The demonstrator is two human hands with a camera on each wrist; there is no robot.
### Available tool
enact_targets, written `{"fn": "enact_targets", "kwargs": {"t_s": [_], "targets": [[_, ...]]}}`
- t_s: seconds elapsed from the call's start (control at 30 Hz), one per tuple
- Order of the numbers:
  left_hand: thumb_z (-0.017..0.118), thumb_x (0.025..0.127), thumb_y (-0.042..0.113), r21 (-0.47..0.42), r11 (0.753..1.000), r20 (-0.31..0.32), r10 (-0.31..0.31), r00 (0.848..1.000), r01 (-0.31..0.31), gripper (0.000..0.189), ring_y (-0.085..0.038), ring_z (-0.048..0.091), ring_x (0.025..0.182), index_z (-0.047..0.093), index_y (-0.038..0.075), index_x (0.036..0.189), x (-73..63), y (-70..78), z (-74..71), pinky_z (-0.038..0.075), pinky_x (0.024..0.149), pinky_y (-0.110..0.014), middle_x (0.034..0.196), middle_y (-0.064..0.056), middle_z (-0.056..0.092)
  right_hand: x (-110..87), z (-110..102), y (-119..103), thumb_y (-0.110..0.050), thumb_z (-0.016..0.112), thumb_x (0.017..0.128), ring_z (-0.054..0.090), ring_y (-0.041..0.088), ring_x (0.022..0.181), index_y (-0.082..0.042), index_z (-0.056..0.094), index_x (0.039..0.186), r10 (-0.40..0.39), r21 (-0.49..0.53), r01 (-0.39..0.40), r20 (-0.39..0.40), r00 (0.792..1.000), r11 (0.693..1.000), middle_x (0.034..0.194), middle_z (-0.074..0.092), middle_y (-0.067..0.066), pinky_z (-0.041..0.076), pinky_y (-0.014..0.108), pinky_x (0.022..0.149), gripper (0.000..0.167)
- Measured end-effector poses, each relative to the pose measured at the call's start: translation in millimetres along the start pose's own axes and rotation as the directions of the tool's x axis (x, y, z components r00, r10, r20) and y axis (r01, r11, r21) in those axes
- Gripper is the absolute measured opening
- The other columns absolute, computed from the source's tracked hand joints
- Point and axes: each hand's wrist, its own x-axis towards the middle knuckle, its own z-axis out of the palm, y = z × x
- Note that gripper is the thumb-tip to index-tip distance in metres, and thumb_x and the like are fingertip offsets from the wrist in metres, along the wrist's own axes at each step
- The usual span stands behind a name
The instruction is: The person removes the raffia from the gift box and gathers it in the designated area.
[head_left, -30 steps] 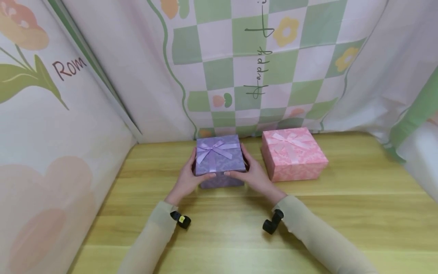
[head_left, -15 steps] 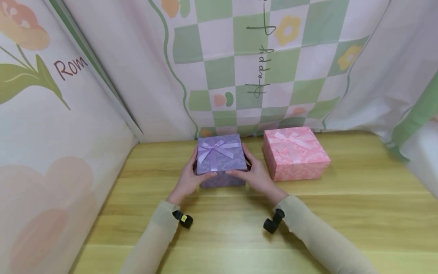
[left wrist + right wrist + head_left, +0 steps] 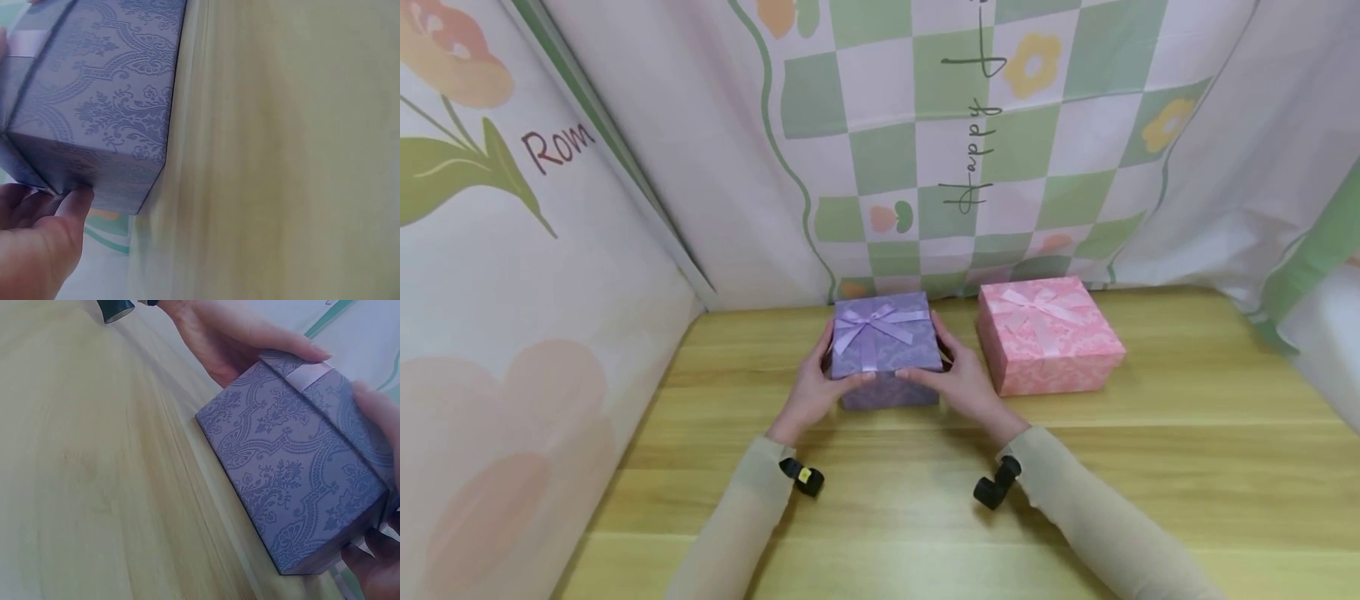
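Printed panel (image 3: 482, 292): standing at far left, bearing a flower and the lettering "Rom". Left hand (image 3: 811, 392): its fingers are gripping the left side of the purple box (image 3: 883, 354), thumb pressing the lid's front edge; a black wrist device (image 3: 808, 480) is sitting at the cuff. Purple box, embossed, lidded: resting on the wood-grain desk (image 3: 880, 525) near the back, between both hands, a lilac bow (image 3: 872, 323) lying on top. Right hand (image 3: 964, 382): its fingers are gripping the box's right side, thumb likewise pressing the front edge. Pink box (image 3: 1048, 337), also bow-topped: standing on the desk at right, apart from the purple one.
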Motion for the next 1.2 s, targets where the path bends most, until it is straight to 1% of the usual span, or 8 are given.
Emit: {"fn": "enact_targets", "kwargs": {"t_s": [0.13, 0.3, 0.6, 0.73, 0.9, 0.97, 1.1, 1.2], "targets": [[0.088, 0.084, 0.024, -0.040, 0.999, -0.009, 0.006, 1.000, -0.007, 0.111, -0.022, 0.036, 0.144, 0.012, 0.031, 0.164, -0.4, 2.7, -0.4, 0.034, 0.114, -0.034, 0.166, 0.000, 0.021, 1.9, 0.1, 2.5, -0.023, 0.087, 0.085, 0.032, 0.031, 0.145, -0.022, 0.016, 0.164, -0.007, 0.005, 0.007, -0.019, 1.000, 1.000, 0.165, 0.022, 0.005, 0.041, 0.044, 0.109, 0.106], [0.087, 0.085, 0.018, -0.085, 0.996, -0.009, 0.023, 1.000, -0.024, 0.111, -0.029, 0.039, 0.142, 0.010, 0.036, 0.163, 2.3, 6.0, -0.9, 0.042, 0.108, -0.037, 0.167, 0.000, 0.019, 2.8, -0.6, -0.5, -0.030, 0.088, 0.083, 0.036, 0.025, 0.143, -0.032, 0.018, 0.163, -0.031, 0.013, 0.031, -0.040, 0.999, 0.999, 0.164, 0.026, 0.001, 0.040, 0.042, 0.110, 0.106], [0.081, 0.090, 0.015, -0.055, 0.998, -0.013, 0.008, 1.000, -0.008, 0.106, -0.039, 0.037, 0.142, 0.007, 0.037, 0.163, 5.1, 8.2, -1.9, 0.045, 0.106, -0.043, 0.167, -0.005, 0.013, 2.6, -0.9, -2.5, -0.034, 0.088, 0.083, 0.039, 0.025, 0.142, -0.042, 0.018, 0.161, -0.011, 0.043, 0.012, -0.042, 0.999, 0.999, 0.164, 0.027, -0.001, 0.042, 0.043, 0.108, 0.104], [0.082, 0.090, 0.027, -0.041, 0.999, -0.020, 0.020, 1.000, -0.020, 0.104, -0.040, 0.038, 0.141, 0.008, 0.041, 0.162, 6.7, 11.7, -2.2, 0.045, 0.105, -0.045, 0.168, -0.003, 0.012, 2.8, -1.4, -4.7, -0.037, 0.085, 0.085, 0.036, 0.027, 0.143, -0.047, 0.016, 0.159, -0.002, 0.034, 0.004, -0.052, 0.999, 0.999, 0.165, 0.023, -0.004, 0.042, 0.044, 0.108, 0.102], [0.082, 0.084, 0.049, -0.033, 0.999, -0.044, 0.017, 0.999, -0.018, 0.104, -0.039, 0.038, 0.141, 0.013, 0.046, 0.161, 5.4, 17.9, -3.2, 0.045, 0.106, -0.045, 0.167, -0.001, 0.016, 3.2, -4.2, -6.6, -0.038, 0.083, 0.087, 0.038, 0.028, 0.143, -0.050, 0.015, 0.159, 0.015, 0.042, -0.013, -0.034, 0.999, 0.999, 0.165, 0.025, -0.001, 0.041, 0.044, 0.110, 0.100], [0.082, 0.085, 0.047, -0.039, 0.999, -0.049, 0.024, 0.999, -0.025, 0.103, -0.036, 0.034, 0.144, 0.014, 0.043, 0.162, 5.1, 20.3, -4.3, 0.041, 0.110, -0.046, 0.167, -0.001, 0.017, 3.6, -6.0, -7.3, -0.038, 0.082, 0.088, 0.033, 0.027, 0.145, -0.051, 0.014, 0.158, 0.020, 0.048, -0.019, -0.012, 1.000, 0.999, 0.165, 0.023, -0.003, 0.038, 0.045, 0.112, 0.098], [0.077, 0.093, 0.037, -0.005, 0.998, -0.065, 0.064, 0.996, -0.065, 0.093, -0.026, 0.021, 0.150, 0.018, 0.031, 0.164, 6.3, 26.2, -8.4, 0.022, 0.120, -0.049, 0.167, 0.001, 0.020, 3.8, -10.5, -11.1, -0.044, 0.080, 0.088, 0.016, 0.025, 0.151, -0.054, 0.013, 0.157, 0.009, -0.004, -0.009, -0.002, 1.000, 1.000, 0.165, 0.015, -0.014, 0.025, 0.052, 0.118, 0.097], [0.074, 0.095, 0.035, 0.017, 0.997, -0.093, 0.083, 0.992, -0.082, 0.085, -0.021, 0.017, 0.151, 0.023, 0.027, 0.164, 7.1, 33.8, -12.0, 0.013, 0.121, -0.050, 0.165, 0.004, 0.022, 4.1, -13.3, -15.6, -0.048, 0.080, 0.087, 0.012, 0.024, 0.152, -0.053, 0.013, 0.157, -0.016, -0.056, 0.015, -0.010, 1.000, 0.998, 0.165, 0.014, -0.015, 0.021, 0.056, 0.118, 0.097]]}}
